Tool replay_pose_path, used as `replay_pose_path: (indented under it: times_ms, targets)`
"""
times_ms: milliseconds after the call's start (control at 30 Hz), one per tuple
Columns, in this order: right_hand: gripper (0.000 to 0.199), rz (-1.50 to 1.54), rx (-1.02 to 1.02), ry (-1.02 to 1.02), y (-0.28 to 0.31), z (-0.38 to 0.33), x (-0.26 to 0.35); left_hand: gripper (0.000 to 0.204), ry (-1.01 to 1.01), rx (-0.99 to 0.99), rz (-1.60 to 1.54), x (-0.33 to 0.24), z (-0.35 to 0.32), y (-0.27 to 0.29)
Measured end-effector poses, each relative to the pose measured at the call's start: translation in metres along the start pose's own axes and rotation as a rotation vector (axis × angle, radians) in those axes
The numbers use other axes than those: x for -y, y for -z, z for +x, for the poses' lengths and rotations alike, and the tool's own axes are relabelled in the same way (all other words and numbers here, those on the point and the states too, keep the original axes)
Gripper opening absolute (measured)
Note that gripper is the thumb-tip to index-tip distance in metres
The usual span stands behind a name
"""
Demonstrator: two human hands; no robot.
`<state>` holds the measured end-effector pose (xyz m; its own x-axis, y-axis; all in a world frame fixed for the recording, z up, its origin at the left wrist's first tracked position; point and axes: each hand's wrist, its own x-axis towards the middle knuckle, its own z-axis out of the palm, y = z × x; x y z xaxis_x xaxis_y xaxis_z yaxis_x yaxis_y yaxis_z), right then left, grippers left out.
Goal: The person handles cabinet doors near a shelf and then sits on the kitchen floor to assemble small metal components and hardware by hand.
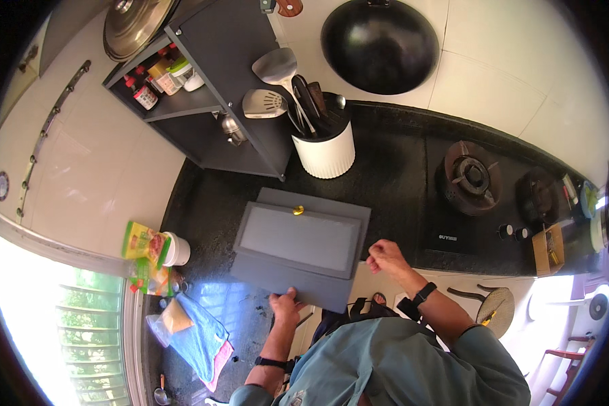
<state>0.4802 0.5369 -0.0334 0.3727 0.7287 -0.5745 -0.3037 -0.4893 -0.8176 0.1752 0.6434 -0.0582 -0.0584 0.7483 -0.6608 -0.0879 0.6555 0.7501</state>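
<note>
A grey framed door panel (300, 238) with a pale translucent window and a small gold knob (298, 210) lies across larger flat grey panels (318, 289) by the black counter's front edge. My left hand (285, 308) grips the near edge of the lower grey panel, thumb on top and the other fingers mostly hidden beneath. Just off the panels' right side, my right hand (388, 258) is closed, fingers curled together. Whatever it may hold is too small or hidden to name.
Behind the panels stand a white utensil holder (325, 154) and a grey shelf unit (230, 81) with bottles. To the right is a gas burner (471, 177); a black wok (380, 46) hangs above. Food packets (145, 243), a white tub (177, 250) and a blue towel (197, 335) lie left.
</note>
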Motion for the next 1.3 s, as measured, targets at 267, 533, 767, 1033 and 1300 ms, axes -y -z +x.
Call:
replay_pose_path:
  times_ms: [267, 533, 767, 1033, 1300]
  targets:
    - [0.02, 0.109, -0.161, 0.031, 0.067, -0.038, -0.014, 0.026, 0.175, 0.324, -0.035, 0.04, -0.016, -0.071]
    - [0.019, 0.23, -0.305, 0.048, 0.134, -0.069, -0.047, 0.028, 0.317, 0.443, -0.065, 0.062, -0.03, -0.116]
    - [0.019, 0.329, -0.441, 0.022, 0.178, -0.108, -0.078, 0.026, 0.518, 0.563, -0.233, 0.061, -0.038, -0.138]
    - [0.022, 0.398, -0.497, -0.074, 0.196, -0.157, -0.122, 0.026, 0.582, 0.541, -0.262, 0.072, -0.045, -0.186]
    - [0.024, 0.605, -0.751, -0.162, 0.198, -0.232, -0.178, 0.027, 0.755, 0.411, 0.033, 0.044, -0.055, -0.184]
